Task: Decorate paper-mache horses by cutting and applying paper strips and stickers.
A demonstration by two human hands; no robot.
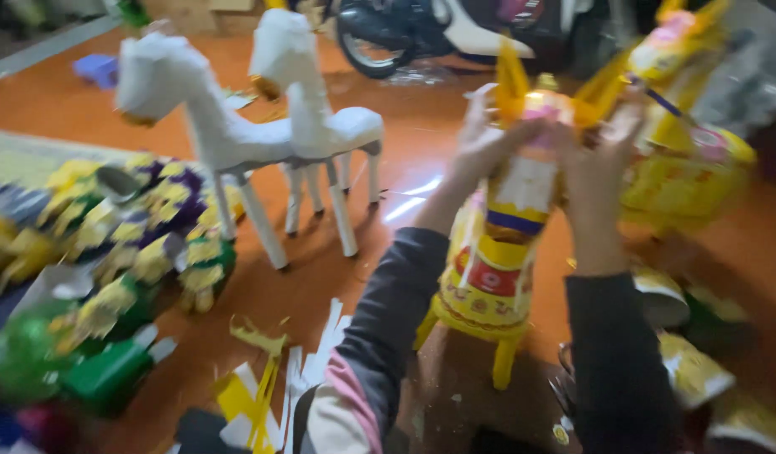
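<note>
Yellow paper horse (pixel 497 277), standing on the orange floor (pixel 388 244), has its head pinched steady between left hand (pixel 484 139) and right hand (pixel 602 139), white paper horses (pixel 253 134) at ten o'clock.

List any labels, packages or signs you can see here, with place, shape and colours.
Red round label: on the chest of the yellow paper horse between both hands, white-edged, blurred.
White panel with blue band: on the same horse's neck, rectangular.
No packages, signs or screens can be made out.
</note>
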